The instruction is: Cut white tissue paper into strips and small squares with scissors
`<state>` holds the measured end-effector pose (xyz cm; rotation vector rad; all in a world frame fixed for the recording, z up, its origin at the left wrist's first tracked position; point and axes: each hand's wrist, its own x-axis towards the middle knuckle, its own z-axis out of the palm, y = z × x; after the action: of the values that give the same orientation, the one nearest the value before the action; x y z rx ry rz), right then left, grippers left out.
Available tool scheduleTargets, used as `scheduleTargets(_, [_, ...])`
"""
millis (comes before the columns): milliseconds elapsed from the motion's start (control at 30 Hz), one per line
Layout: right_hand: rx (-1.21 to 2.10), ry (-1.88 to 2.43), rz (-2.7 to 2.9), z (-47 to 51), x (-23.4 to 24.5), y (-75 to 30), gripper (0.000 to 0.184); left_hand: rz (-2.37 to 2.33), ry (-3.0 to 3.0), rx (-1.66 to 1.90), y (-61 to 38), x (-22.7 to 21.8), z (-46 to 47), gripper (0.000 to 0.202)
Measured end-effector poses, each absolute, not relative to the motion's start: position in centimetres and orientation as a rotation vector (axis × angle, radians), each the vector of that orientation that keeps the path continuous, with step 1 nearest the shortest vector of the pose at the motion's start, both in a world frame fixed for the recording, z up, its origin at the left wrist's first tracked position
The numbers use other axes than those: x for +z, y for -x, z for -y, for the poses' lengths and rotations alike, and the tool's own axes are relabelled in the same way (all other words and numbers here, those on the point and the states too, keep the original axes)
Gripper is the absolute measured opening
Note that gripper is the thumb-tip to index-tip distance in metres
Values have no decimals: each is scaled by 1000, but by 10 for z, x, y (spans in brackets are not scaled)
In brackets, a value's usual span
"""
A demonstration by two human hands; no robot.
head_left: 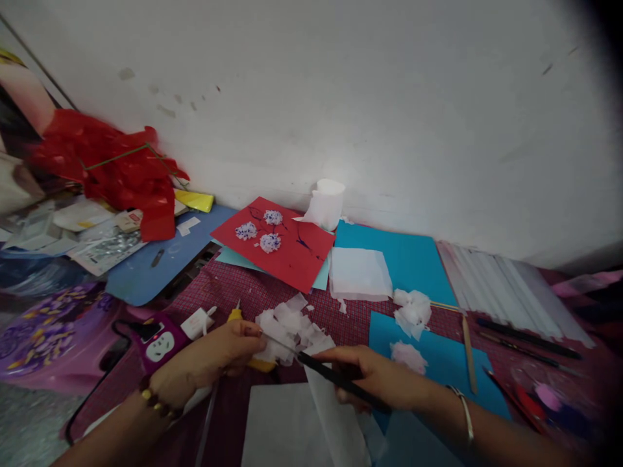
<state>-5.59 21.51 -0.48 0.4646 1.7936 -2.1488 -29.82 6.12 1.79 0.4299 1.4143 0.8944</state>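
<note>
My right hand (374,376) is closed around a slim black-handled tool (335,379) with a thin pale shaft; its exact kind is unclear. The shaft points left, and its tip meets the pinched fingertips of my left hand (224,353). Whether those fingers also hold a scrap is too small to tell. Torn white tissue pieces (292,327) lie in a heap just beyond both hands. Below my right fingers hangs a white paper strip (333,415), above a pale sheet (277,428). A yellow tool (235,314) is partly hidden behind my left hand.
A red card (296,263) bears several purple-speckled tissue blossoms. Behind it stands a tissue roll (328,201) against the wall. Folded tissue (360,272) and crumpled tissue (413,311) rest by blue sheets (403,243). A wooden stick (468,353) and brushes (530,337) are at right.
</note>
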Motion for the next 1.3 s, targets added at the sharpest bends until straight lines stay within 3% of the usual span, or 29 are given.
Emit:
scheduleTargets(267, [-2284, -635, -1748, -216, -7, 54, 64, -1430, -504, 828, 295, 14, -55, 38])
scheduleTargets(400, [-2322, -484, -1807, -219, -4, 49, 71, -1439, -434, 909, 299, 11, -50, 32])
scheduleTargets(900, [-2367, -251, -1654, -218, -7, 48, 71, -1513, -494, 918, 295, 23, -69, 28])
scheduleTargets(1300, [-2260, -412, -1807, -214, -1, 59, 61, -1519, -545, 898, 296, 21, -74, 22])
